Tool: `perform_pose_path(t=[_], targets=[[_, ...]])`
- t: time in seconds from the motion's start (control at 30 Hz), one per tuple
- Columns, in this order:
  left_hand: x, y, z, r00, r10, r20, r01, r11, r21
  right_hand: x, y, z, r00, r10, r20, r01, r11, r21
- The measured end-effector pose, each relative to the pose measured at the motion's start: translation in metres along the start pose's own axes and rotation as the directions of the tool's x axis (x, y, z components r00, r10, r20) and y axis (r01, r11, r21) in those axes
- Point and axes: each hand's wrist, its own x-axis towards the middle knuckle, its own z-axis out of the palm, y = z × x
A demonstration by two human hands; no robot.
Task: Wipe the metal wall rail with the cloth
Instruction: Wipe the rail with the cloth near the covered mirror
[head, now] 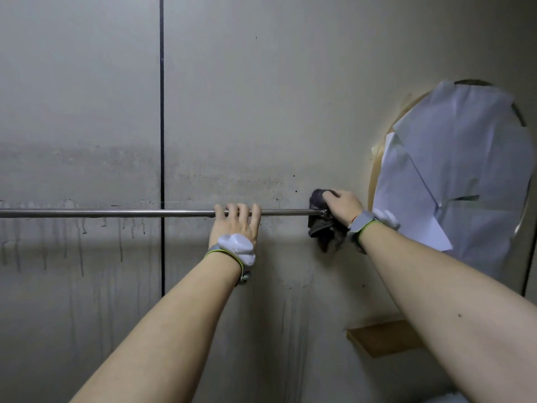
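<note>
A thin metal rail (101, 213) runs horizontally across the grey tiled wall from the left edge to about the middle right. My left hand (236, 225) grips the rail from the front, fingers curled over its top. My right hand (343, 206) holds a dark grey cloth (324, 228) bunched around the rail's right end, thumb and fingers wrapped on the cloth. Part of the cloth hangs below the rail. The rail's end fitting is hidden under the cloth.
An oval mirror (521, 216) covered with taped white paper (453, 170) hangs on the wall just right of my right hand. A small wooden shelf (380, 338) juts out below it. A dark vertical tile joint (162, 141) crosses the rail. Drip stains streak the wall.
</note>
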Motion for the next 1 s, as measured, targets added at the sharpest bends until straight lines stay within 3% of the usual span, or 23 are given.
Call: perform_pose_path(t=[0.1,0.17,0.27,0.37,0.47,0.57,0.67,0.8,1.0], targets=[[0.0,-0.001,-0.001,1.0,-0.005,-0.008,0.005,1.0,-0.007,0.008,-0.006,-0.015,0.995,0.074,-0.063,-0.078,0.995,-0.057],[0.0,-0.001,0.0,1.0,-0.003,-0.005,0.003,1.0,-0.005,0.014,-0.018,-0.019,0.995,-0.014,-0.1,0.01,0.999,-0.038],[0.0,0.0,0.002,1.0,-0.006,-0.003,0.006,1.0,0.004,0.016,-0.016,-0.012,0.991,-0.133,-0.028,0.133,0.991,-0.007],[0.001,0.0,0.001,1.0,-0.006,-0.003,0.006,1.0,0.006,0.01,0.012,0.002,0.999,-0.053,0.003,0.053,0.996,0.077],[0.001,0.001,0.001,1.0,-0.011,0.004,0.011,1.0,0.009,0.013,0.018,-0.002,0.996,0.07,-0.058,-0.062,0.99,0.126],[0.001,-0.001,0.004,1.0,-0.006,-0.011,0.006,1.0,0.012,0.017,0.021,-0.008,0.972,0.094,-0.217,-0.039,0.969,0.246],[0.002,-0.001,0.005,1.0,-0.006,-0.006,0.006,1.0,0.01,0.007,0.03,0.012,0.972,0.065,-0.227,0.01,0.949,0.317],[0.002,0.002,0.003,1.0,-0.001,0.007,0.001,1.0,0.018,-0.024,0.035,0.06,0.962,0.147,-0.23,-0.082,0.959,0.273],[0.001,-0.003,-0.002,1.0,0.014,0.003,-0.015,1.0,0.015,-0.063,0.045,0.084,0.988,0.047,-0.148,-0.034,0.996,0.087]])
